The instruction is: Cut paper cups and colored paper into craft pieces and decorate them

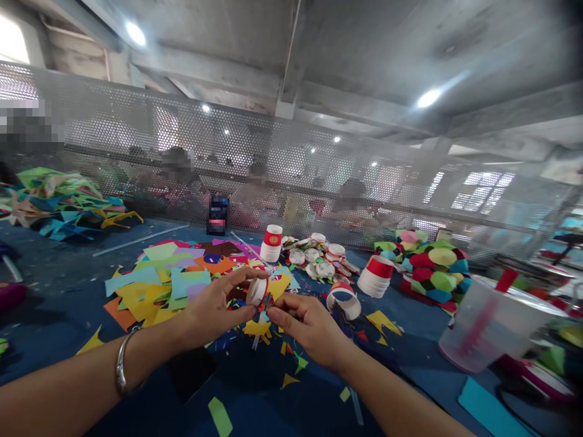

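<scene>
My left hand (223,306) holds a small white paper cup piece with a red band (257,292) between thumb and fingers, its round end turned to the left. My right hand (303,315) is pinched at the cup piece's right side, on something small that I cannot make out. A yellow paper piece (279,285) shows just behind the cup piece. Under and behind my hands lies a heap of coloured paper pieces (150,291), with small scraps around it.
Stacked red and white cups (376,276), another cup stack (272,243), a pile of cut cup bottoms (314,258) and a cup ring (344,300) lie beyond. A translucent tub (478,325) stands right. A phone (217,215) leans against the mesh screen (255,145); people sit behind.
</scene>
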`<move>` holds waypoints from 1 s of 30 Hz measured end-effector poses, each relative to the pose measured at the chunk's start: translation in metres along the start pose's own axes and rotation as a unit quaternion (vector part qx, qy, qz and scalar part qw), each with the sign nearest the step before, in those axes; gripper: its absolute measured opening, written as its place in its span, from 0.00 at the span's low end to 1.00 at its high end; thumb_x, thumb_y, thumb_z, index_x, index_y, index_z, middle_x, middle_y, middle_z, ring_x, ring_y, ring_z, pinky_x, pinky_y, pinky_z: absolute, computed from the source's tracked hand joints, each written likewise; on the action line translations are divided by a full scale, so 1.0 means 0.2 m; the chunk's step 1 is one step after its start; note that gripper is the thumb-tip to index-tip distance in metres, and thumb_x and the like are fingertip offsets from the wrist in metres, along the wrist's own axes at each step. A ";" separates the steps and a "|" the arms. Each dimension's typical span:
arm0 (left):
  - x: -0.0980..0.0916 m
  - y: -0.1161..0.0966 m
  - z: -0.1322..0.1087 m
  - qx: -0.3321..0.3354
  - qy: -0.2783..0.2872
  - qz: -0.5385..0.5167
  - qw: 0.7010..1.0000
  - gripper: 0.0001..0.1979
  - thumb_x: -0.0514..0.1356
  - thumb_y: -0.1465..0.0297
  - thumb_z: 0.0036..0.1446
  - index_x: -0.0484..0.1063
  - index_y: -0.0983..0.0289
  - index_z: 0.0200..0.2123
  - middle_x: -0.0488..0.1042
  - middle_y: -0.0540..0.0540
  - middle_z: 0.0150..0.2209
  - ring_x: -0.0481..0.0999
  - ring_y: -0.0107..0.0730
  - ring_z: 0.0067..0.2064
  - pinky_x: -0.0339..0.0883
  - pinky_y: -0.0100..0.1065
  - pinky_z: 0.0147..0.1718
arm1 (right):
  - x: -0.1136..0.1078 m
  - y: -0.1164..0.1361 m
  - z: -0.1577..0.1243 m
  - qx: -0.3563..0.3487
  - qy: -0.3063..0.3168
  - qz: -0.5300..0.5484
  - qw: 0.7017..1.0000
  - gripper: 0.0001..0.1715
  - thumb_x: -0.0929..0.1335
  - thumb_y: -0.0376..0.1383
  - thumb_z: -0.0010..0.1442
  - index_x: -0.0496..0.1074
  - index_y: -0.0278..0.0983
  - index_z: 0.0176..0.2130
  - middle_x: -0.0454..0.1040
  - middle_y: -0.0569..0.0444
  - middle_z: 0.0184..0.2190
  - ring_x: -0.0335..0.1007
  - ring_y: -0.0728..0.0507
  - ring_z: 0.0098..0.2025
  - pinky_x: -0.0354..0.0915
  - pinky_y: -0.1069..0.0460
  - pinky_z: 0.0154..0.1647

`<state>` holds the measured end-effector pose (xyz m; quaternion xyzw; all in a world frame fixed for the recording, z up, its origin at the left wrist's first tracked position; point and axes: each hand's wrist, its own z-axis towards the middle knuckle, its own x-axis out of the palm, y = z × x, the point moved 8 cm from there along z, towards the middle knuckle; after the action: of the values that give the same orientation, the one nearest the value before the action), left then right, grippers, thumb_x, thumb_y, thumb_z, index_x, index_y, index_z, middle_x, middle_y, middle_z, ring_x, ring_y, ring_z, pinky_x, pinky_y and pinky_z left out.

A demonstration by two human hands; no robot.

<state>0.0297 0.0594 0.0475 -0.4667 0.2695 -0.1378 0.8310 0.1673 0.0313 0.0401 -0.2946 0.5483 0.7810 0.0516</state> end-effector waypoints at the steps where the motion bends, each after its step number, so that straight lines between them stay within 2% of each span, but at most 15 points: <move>1: 0.00 0.00 0.00 -0.001 0.002 -0.001 1.000 0.26 0.61 0.72 0.56 0.64 0.56 0.58 0.74 0.54 0.45 0.74 0.38 0.45 0.68 0.44 0.48 | 0.00 0.00 0.00 0.001 0.001 0.000 1.000 0.21 0.66 0.49 0.65 0.65 0.38 0.28 0.55 0.62 0.21 0.46 0.51 0.23 0.45 0.52 0.23; 11: 0.01 -0.02 -0.01 -0.002 0.008 -0.010 1.000 0.25 0.63 0.66 0.57 0.64 0.56 0.58 0.75 0.56 0.46 0.74 0.40 0.46 0.70 0.43 0.45 | 0.01 0.00 0.00 0.007 0.019 0.018 1.000 0.21 0.66 0.50 0.65 0.66 0.37 0.29 0.56 0.62 0.21 0.48 0.51 0.22 0.44 0.53 0.22; 22: 0.02 0.01 0.00 -0.031 -0.001 -0.005 1.000 0.25 0.62 0.71 0.54 0.64 0.59 0.55 0.74 0.53 0.41 0.74 0.36 0.42 0.69 0.38 0.41 | 0.01 -0.01 0.00 0.011 0.025 0.012 1.000 0.22 0.66 0.51 0.64 0.67 0.37 0.29 0.56 0.62 0.20 0.47 0.51 0.22 0.44 0.53 0.22; 30: -0.01 0.00 0.00 -0.004 -0.015 0.013 1.000 0.23 0.61 0.70 0.55 0.66 0.56 0.55 0.74 0.53 0.41 0.74 0.37 0.42 0.69 0.40 0.42 | 0.00 -0.04 0.00 0.030 0.023 0.058 0.998 0.24 0.66 0.53 0.63 0.67 0.37 0.28 0.55 0.63 0.20 0.46 0.52 0.21 0.43 0.54 0.20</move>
<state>0.0273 0.0610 0.0478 -0.4684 0.2635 -0.1192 0.8349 0.1699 0.0346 0.0334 -0.2785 0.5886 0.7589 0.0027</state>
